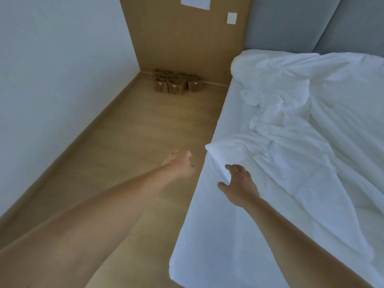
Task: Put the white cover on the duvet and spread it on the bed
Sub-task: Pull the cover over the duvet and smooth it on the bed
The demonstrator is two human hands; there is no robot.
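Nothing readable is showing anywhere. The brown paper bags [176,84], standing in a cluster on the floor far beyond the left grip [178,163], are carrying small pale labels, but the print is too small to make out. High above both grips a white paper sheet [195,2] and a small white square plate [231,18] are sitting on the brown wall panel [182,38], both looking blank; the sheet is being cut off by the top edge.

The left grip is hanging over the wooden floor [145,132], just left of the bed [207,235] edge. It is blurred, its fingers are curling loosely, and nothing is showing in them. The right grip [239,183] is resting on the bed, thumb and forefinger standing apart with a raised fold of the white duvet [291,121] running between them, touching it but not pinched together.

The duvet is lying rumpled on the bed, spreading from the right grip away toward the grey headboard [291,21] and off to its right, where the picture is cutting it off. Whether cover and filling are one or two layers is hard to tell. A white wall [52,80] is running along the left of the left grip.
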